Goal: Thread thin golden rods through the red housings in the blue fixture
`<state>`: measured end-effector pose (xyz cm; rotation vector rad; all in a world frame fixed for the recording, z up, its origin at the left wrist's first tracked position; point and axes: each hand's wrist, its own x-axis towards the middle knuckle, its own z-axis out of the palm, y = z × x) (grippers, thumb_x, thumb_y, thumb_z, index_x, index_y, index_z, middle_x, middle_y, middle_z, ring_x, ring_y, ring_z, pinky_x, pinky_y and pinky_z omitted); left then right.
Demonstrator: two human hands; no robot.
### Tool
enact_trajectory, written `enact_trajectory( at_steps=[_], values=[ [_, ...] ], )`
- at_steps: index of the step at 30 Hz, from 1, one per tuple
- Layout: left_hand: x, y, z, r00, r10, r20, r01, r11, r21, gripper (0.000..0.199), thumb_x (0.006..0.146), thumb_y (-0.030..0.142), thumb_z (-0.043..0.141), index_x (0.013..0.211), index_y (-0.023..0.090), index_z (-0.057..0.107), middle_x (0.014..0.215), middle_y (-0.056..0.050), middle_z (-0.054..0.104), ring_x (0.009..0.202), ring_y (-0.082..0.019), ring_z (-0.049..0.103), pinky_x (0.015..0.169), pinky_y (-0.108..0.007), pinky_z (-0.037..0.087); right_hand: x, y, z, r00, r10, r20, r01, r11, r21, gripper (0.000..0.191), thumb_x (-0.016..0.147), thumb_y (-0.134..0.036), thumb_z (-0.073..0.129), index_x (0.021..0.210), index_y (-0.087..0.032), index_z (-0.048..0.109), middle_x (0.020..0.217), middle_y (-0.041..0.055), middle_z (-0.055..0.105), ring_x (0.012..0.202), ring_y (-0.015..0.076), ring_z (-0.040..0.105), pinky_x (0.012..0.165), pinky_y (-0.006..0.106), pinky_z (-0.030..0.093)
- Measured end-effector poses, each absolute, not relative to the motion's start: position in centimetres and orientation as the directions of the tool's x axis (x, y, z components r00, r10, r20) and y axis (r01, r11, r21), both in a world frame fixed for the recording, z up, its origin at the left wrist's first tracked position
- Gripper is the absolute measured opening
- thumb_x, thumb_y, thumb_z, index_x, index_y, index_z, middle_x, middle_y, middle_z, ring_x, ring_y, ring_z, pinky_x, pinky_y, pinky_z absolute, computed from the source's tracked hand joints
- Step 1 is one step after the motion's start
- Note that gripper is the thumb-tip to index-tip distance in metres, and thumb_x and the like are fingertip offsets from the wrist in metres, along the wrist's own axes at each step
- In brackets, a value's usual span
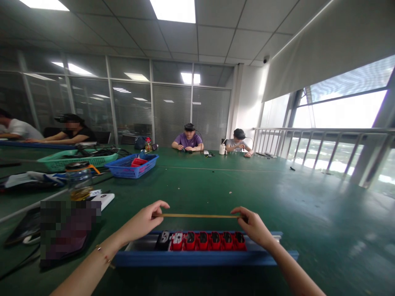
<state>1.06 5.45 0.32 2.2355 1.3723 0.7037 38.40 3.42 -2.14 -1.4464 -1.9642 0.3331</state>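
Note:
A thin yellowish-tan strip runs straight and level between my two hands; whether it is a stick or a stretched band I cannot tell. My left hand pinches its left end, the index finger curving out above it. At the other end, the thumb and index finger of my right hand close on the strip. Just below it lies a long blue channel-shaped tray with a silvery inside. A row of several red parts with black tops sits in it, with a black-and-white part leftmost.
To the left are a phone-like dark object, a glass jar and a white power bank. Farther back stand a blue basket and a green basket. Several people sit around the green table.

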Motion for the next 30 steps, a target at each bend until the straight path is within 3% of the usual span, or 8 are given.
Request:
enact_trajectory(
  at_steps=[6, 10, 13, 17, 22, 30],
  values=[
    [1.6, 2.6, 1.5, 0.366, 0.922, 0.124, 0.649, -0.349, 0.676, 0.037, 0.079, 0.046, 0.039, 0.106, 0.023, 0.049, 0.078, 0.001, 0.053, 0.074, -0.014, 0.051, 0.068, -0.021, 0.040, 38.7, 1.1, -1.6, -0.215, 0.916, 0.338, 0.644, 0.393, -0.657, 0.030, 0.077, -0.020, 0.041, 0.105, -0.019, 0.051, 0.058, -0.0050, 0.038, 0.055, 0.0119, 0.041, 0.053, 0.023, 0.035],
    [1.9, 2.6, 1.3, 0.313, 0.943, 0.110, 0.675, -0.303, 0.673, 0.037, 0.078, 0.050, 0.040, 0.095, 0.021, 0.055, 0.079, 0.000, 0.057, 0.073, -0.015, 0.052, 0.069, -0.022, 0.040, 38.9, 0.3, -1.0, -0.294, 0.916, 0.273, 0.570, 0.397, -0.719, 0.034, 0.079, -0.029, 0.048, 0.111, -0.019, 0.046, 0.063, -0.0040, 0.043, 0.059, 0.0123, 0.044, 0.056, 0.023, 0.038],
    [1.8, 2.5, 0.9, 0.356, 0.932, 0.076, 0.663, -0.309, 0.682, 0.037, 0.077, 0.051, 0.043, 0.091, 0.020, 0.056, 0.077, 0.001, 0.057, 0.070, -0.015, 0.052, 0.065, -0.022, 0.040, 38.9, 0.3, -1.1, -0.291, 0.927, 0.236, 0.566, 0.366, -0.739, 0.030, 0.082, -0.039, 0.044, 0.103, -0.019, 0.052, 0.067, -0.0017, 0.050, 0.061, 0.0124, 0.047, 0.055, 0.022, 0.038],
    [1.4, 2.3, 0.7, 0.411, 0.911, 0.023, 0.644, -0.309, 0.700, 0.037, 0.076, 0.051, 0.045, 0.091, 0.019, 0.056, 0.070, 0.002, 0.055, 0.065, -0.013, 0.051, 0.058, -0.020, 0.038, 38.7, 0.5, -1.5, -0.252, 0.944, 0.212, 0.677, 0.328, -0.658, 0.033, 0.083, -0.046, 0.039, 0.086, -0.019, 0.057, 0.066, -0.0003, 0.057, 0.058, 0.0123, 0.049, 0.051, 0.022, 0.036],
    [0.9, 2.7, 0.1, 0.421, 0.907, -0.009, 0.667, -0.303, 0.681, 0.038, 0.076, 0.051, 0.045, 0.093, 0.018, 0.055, 0.068, 0.002, 0.055, 0.063, -0.013, 0.050, 0.055, -0.020, 0.037, 38.0, 0.2, -1.4, -0.225, 0.955, 0.193, 0.796, 0.294, -0.529, 0.034, 0.083, -0.049, 0.038, 0.089, -0.022, 0.058, 0.058, -0.0015, 0.059, 0.052, 0.0127, 0.051, 0.048, 0.022, 0.033],
    [0.9, 2.5, 0.0, 0.469, 0.882, -0.039, 0.636, -0.306, 0.708, 0.032, 0.080, 0.044, 0.043, 0.096, 0.020, 0.054, 0.073, 0.001, 0.058, 0.068, -0.013, 0.053, 0.060, -0.021, 0.038, 37.8, 0.0, -1.2, -0.300, 0.939, 0.170, 0.782, 0.344, -0.520, 0.036, 0.086, -0.047, 0.033, 0.088, -0.023, 0.061, 0.074, 0.0004, 0.065, 0.067, 0.0152, 0.058, 0.059, 0.022, 0.039]
  ],
)
